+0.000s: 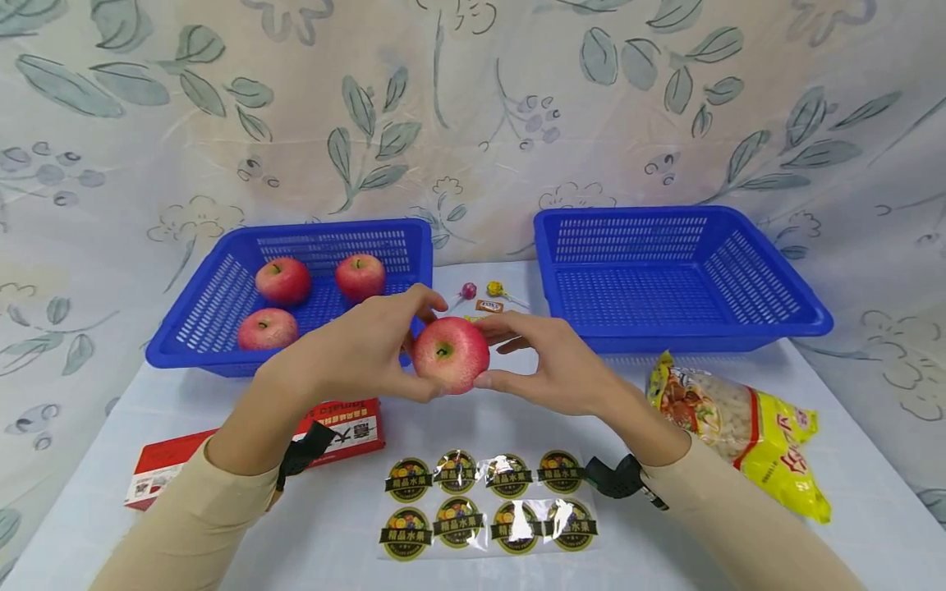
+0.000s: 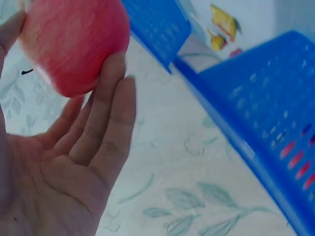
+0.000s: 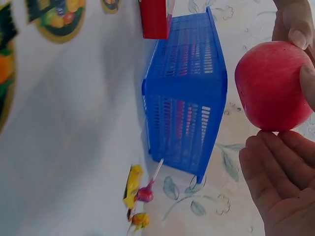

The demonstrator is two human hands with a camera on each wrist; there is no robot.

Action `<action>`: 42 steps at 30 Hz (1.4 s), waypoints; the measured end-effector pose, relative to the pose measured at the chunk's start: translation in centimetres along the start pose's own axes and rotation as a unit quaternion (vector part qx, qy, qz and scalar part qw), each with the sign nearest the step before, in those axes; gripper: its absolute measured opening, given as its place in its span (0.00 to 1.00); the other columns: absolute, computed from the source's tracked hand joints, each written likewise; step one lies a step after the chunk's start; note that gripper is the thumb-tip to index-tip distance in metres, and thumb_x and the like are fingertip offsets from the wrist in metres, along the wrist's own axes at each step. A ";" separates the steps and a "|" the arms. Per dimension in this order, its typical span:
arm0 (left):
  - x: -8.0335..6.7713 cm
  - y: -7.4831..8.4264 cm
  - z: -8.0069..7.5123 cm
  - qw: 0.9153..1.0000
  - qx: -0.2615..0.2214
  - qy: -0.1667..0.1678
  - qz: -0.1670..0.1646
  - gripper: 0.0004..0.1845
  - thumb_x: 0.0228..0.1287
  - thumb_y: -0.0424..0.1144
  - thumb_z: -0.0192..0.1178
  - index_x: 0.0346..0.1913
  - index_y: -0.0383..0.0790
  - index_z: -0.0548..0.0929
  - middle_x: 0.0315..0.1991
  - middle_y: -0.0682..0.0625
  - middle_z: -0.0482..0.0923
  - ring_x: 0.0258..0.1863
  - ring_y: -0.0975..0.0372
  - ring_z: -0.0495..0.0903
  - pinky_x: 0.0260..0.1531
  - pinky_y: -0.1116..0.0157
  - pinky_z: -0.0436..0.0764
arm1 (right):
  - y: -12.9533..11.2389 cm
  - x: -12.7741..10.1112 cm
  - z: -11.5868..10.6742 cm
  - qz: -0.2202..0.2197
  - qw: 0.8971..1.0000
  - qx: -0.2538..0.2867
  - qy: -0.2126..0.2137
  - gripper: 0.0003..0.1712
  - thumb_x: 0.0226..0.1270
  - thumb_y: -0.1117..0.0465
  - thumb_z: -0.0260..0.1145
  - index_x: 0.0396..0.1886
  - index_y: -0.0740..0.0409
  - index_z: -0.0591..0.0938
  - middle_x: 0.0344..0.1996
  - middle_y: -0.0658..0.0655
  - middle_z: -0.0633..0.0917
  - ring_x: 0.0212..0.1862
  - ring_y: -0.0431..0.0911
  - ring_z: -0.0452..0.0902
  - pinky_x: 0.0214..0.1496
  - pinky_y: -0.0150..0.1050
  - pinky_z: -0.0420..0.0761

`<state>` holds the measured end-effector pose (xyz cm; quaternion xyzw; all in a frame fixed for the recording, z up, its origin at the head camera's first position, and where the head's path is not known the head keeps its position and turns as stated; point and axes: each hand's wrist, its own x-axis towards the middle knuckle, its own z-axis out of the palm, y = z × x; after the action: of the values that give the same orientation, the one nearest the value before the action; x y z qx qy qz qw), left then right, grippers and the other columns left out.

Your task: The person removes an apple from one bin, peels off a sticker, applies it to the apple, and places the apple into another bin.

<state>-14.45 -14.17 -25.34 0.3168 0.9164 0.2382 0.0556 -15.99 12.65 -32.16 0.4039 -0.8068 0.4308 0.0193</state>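
Over the middle of the table, a red apple [image 1: 452, 355] is held up between two hands, its stem side toward the head camera. My left hand [image 1: 360, 345] grips it from the left, with the thumb at its lower edge and fingers behind. My right hand [image 1: 556, 366] holds the other side between thumb and fingertips. In the left wrist view, fingers curve along the apple [image 2: 76, 42]. The right wrist view has the apple [image 3: 273, 86] above the right fingertips, with both thumbs on it.
Several apples sit in the left blue basket [image 1: 199, 359]; another blue basket [image 1: 683, 336] stands right. A sticker sheet [image 1: 484, 554] lies in front, a red box [image 1: 355, 427] left, a yellow snack bag [image 1: 739, 427] right. Lollipops [image 1: 495, 289] and a small brown candy [image 1: 489, 306] lie behind.
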 end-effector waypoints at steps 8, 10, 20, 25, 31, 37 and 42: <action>0.7 -0.2 2.4 0.996 -0.059 0.053 0.033 0.34 0.51 0.56 0.80 0.57 0.52 0.75 0.48 0.62 0.82 0.38 0.69 0.83 0.44 0.63 0.83 | 0.6 -1.6 -1.0 0.043 0.997 0.063 -0.010 0.35 0.63 0.62 0.77 0.69 0.56 0.76 0.61 0.51 0.82 0.56 0.43 0.84 0.58 0.37 0.83; 0.8 -0.1 3.1 0.995 -0.070 0.064 0.030 0.34 0.51 0.57 0.79 0.58 0.52 0.76 0.49 0.61 0.82 0.36 0.69 0.83 0.42 0.63 0.84 | 0.8 -1.9 -1.1 0.048 0.995 0.081 -0.017 0.35 0.64 0.63 0.76 0.70 0.56 0.75 0.63 0.52 0.81 0.58 0.45 0.83 0.59 0.38 0.83; 0.2 0.0 6.0 0.989 -0.131 0.066 0.008 0.40 0.55 0.46 0.80 0.69 0.50 0.72 0.58 0.59 0.79 0.34 0.68 0.85 0.40 0.66 0.86 | 2.1 -2.7 -1.2 0.097 0.982 0.149 -0.062 0.34 0.69 0.65 0.71 0.73 0.53 0.71 0.67 0.52 0.77 0.62 0.49 0.81 0.61 0.41 0.82; 0.2 -0.5 6.9 0.992 -0.112 0.065 0.006 0.40 0.56 0.43 0.79 0.70 0.45 0.71 0.60 0.54 0.79 0.34 0.68 0.86 0.39 0.68 0.86 | 2.6 -2.6 -0.8 0.110 0.978 0.162 -0.077 0.34 0.68 0.63 0.72 0.72 0.56 0.72 0.68 0.56 0.76 0.63 0.52 0.80 0.61 0.39 0.81; 0.9 -1.1 8.0 0.996 -0.069 0.057 -0.016 0.40 0.56 0.45 0.79 0.70 0.41 0.71 0.58 0.50 0.79 0.35 0.66 0.84 0.40 0.69 0.83 | 3.6 -2.4 -0.4 0.122 0.977 0.152 -0.083 0.35 0.66 0.62 0.74 0.71 0.58 0.73 0.66 0.58 0.77 0.63 0.55 0.80 0.61 0.42 0.82; 1.3 -1.8 8.8 0.997 -0.048 0.049 -0.031 0.38 0.56 0.47 0.78 0.67 0.44 0.73 0.54 0.53 0.81 0.37 0.65 0.83 0.40 0.67 0.82 | 4.7 -2.0 0.0 0.128 0.974 0.151 -0.109 0.33 0.68 0.62 0.73 0.70 0.56 0.73 0.66 0.57 0.78 0.65 0.58 0.77 0.62 0.43 0.82; 1.6 -2.2 9.5 0.998 -0.040 0.051 -0.022 0.37 0.55 0.47 0.79 0.66 0.41 0.74 0.52 0.52 0.82 0.38 0.62 0.81 0.42 0.64 0.81 | 5.4 -2.0 0.4 0.130 0.974 0.139 -0.124 0.33 0.69 0.61 0.72 0.71 0.57 0.73 0.66 0.58 0.77 0.65 0.57 0.78 0.62 0.41 0.82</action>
<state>-14.53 -10.93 -34.70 0.2818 0.9145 0.2892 0.0271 -18.10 15.30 -36.80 0.3442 -0.7809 0.4841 -0.1934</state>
